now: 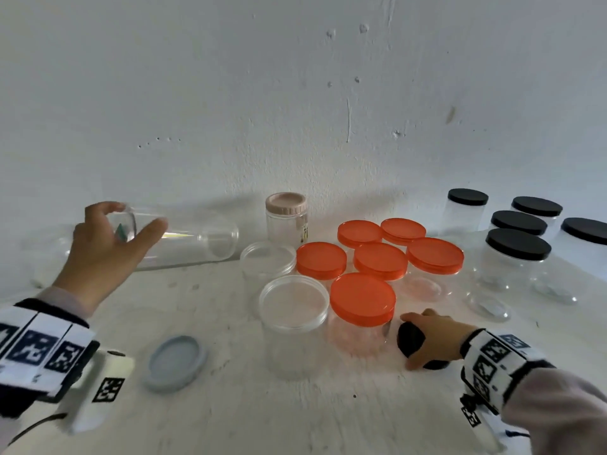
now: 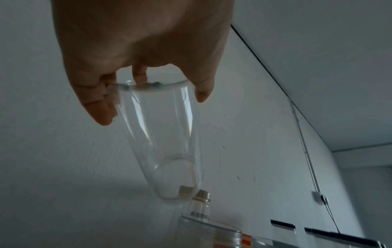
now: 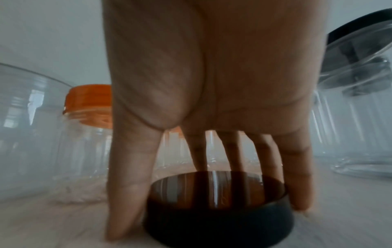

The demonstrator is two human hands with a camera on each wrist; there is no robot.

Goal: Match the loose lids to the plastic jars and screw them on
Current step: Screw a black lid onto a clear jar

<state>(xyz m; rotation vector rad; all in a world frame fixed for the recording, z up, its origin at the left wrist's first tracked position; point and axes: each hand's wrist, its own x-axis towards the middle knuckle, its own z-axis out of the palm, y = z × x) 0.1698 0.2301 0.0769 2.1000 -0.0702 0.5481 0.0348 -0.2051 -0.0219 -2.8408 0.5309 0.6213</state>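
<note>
My left hand [image 1: 134,218] grips one end of a tall clear jar [image 1: 187,239] that is held on its side at the back left, its other end pointing right. The left wrist view shows my fingers [image 2: 101,109] and thumb curled round that end of the jar [image 2: 169,151]. At the front right, my right hand [image 1: 414,341] holds a black lid [image 1: 406,338] that sits on the table. In the right wrist view my thumb and fingers [image 3: 299,176] stand round the lid [image 3: 218,223], which lies hollow side up.
Two open clear jars [image 1: 294,300] [image 1: 267,256] stand mid-table, beside several orange-lidded jars [image 1: 363,298]. A grey-blue lid [image 1: 175,361] lies at the front left. A pink-lidded jar [image 1: 286,218] stands at the wall. Several black-lidded jars [image 1: 517,244] fill the right.
</note>
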